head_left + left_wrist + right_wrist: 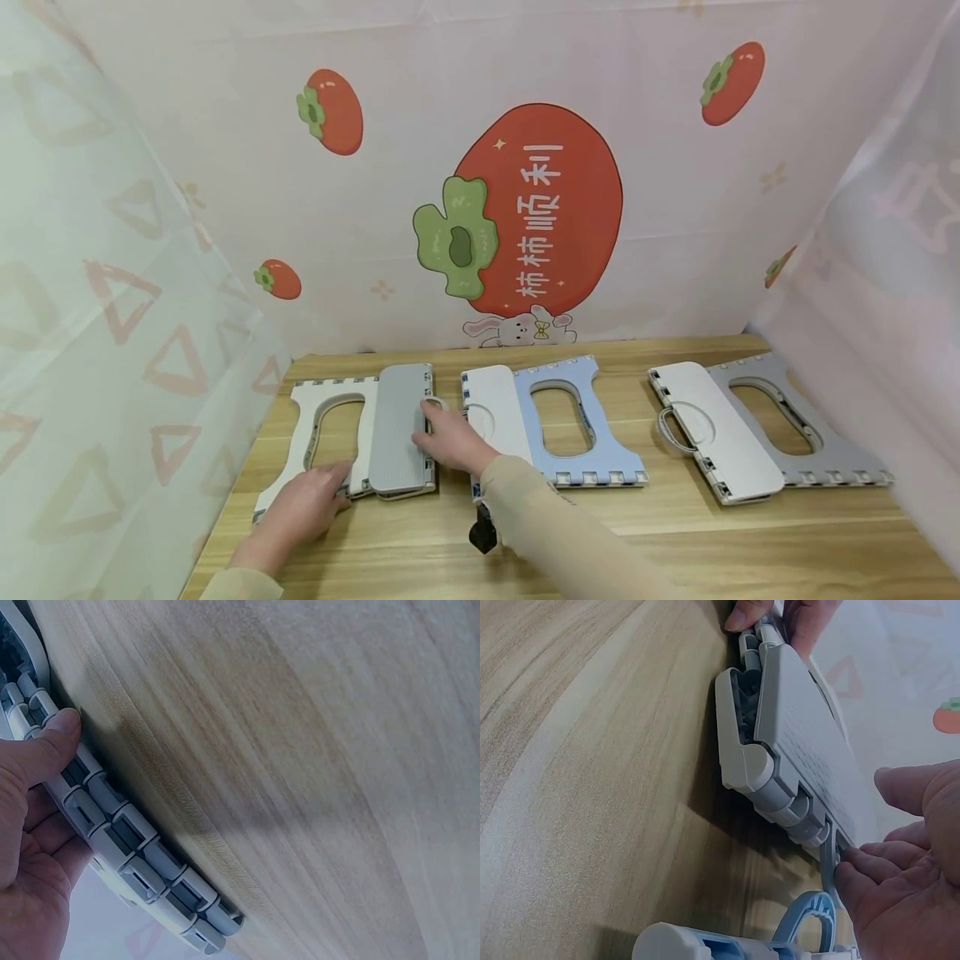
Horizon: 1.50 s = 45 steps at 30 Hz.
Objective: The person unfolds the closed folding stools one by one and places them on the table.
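Note:
A folding step stool (401,429) with a grey top and white leg panel lies folded flat at the left of the table. My left hand (307,504) grips the near hinged edge of its white panel; in the left wrist view the thumb (63,724) is on one face, fingers behind. My right hand (453,437) touches the stool's right side by the carry handle (829,862), fingers extended and thumb held apart. Just right of it lies a second folded stool (495,417), white-topped with a blue panel, partly hidden by my right forearm.
A third folded stool (716,433), white-topped with a grey panel, lies at the right. A small black object (483,531) shows beside my right sleeve. Printed cloth walls (375,208) enclose the wooden table (405,550) at the back and both sides.

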Each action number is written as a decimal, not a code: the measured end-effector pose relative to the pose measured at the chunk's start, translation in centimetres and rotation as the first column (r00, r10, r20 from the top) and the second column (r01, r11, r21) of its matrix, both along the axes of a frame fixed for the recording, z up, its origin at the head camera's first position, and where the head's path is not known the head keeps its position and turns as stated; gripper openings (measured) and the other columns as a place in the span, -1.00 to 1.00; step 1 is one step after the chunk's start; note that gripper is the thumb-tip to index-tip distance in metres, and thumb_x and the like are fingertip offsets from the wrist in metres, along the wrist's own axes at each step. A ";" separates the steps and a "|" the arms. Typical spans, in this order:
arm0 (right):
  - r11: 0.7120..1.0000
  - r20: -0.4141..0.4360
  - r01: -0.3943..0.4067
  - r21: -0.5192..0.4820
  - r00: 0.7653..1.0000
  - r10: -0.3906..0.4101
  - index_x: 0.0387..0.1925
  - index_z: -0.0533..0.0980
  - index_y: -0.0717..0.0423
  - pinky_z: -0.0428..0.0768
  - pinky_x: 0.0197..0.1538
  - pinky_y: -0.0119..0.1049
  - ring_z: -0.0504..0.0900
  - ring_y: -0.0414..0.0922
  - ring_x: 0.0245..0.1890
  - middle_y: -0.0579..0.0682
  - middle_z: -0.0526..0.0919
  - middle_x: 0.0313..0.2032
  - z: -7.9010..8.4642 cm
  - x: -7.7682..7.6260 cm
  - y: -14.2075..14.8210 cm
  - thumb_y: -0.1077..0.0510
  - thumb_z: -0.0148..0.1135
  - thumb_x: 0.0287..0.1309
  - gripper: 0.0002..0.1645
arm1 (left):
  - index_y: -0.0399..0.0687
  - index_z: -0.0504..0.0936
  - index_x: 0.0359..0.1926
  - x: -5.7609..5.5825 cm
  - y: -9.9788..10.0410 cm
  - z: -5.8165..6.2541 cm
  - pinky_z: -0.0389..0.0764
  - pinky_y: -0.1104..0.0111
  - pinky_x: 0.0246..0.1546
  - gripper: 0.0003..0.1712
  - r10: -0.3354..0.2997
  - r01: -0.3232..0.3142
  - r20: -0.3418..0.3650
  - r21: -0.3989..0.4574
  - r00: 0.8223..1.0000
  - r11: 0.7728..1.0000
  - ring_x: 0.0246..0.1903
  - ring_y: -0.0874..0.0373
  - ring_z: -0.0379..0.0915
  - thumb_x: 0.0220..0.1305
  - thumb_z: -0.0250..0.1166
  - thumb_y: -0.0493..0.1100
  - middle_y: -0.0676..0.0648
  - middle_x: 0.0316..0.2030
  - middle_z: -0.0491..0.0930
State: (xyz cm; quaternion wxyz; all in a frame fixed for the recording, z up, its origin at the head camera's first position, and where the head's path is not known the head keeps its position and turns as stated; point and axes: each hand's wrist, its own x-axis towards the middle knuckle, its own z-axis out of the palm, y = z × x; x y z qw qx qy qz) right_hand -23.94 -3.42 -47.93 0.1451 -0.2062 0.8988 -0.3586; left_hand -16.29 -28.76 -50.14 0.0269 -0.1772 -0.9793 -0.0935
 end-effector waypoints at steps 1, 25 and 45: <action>1.000 -0.003 -0.003 0.011 1.000 0.003 0.56 0.16 0.20 0.58 0.19 -0.15 0.50 0.01 0.33 0.16 0.34 0.47 0.0 0.0 0.0 0.02 0.10 0.53 -0.26 | 0.03 0.57 -0.30 0.0 0.0 0.0 0.71 0.01 -0.24 -0.68 0.001 -0.001 0.004 0.000 1.000 1.000 -0.25 -0.07 0.70 0.04 0.58 -0.23 -0.04 -0.26 0.73; 0.982 -0.114 -0.039 0.184 0.992 0.060 0.53 0.23 0.19 0.43 0.43 -0.16 0.42 0.04 0.41 0.14 0.36 0.46 0.8 0.8 -1.1 0.03 0.19 0.46 -0.26 | -0.03 0.59 -0.25 0.0 0.0 -0.1 0.71 0.01 -0.23 -0.68 0.006 -0.006 -0.007 -0.016 1.000 1.000 -0.25 -0.06 0.69 0.04 0.58 -0.23 -0.06 -0.25 0.73; 0.966 -0.211 -0.049 0.255 0.972 0.105 0.44 0.37 0.17 0.58 0.27 -0.20 0.56 -0.02 0.29 0.09 0.45 0.41 0.3 0.4 -0.7 0.17 0.17 0.45 -0.41 | -0.01 0.60 -0.24 -0.1 0.0 -0.1 0.71 -0.02 -0.20 -0.67 0.004 -0.004 -0.019 -0.015 1.000 1.000 -0.22 -0.08 0.70 0.03 0.58 -0.23 -0.08 -0.22 0.75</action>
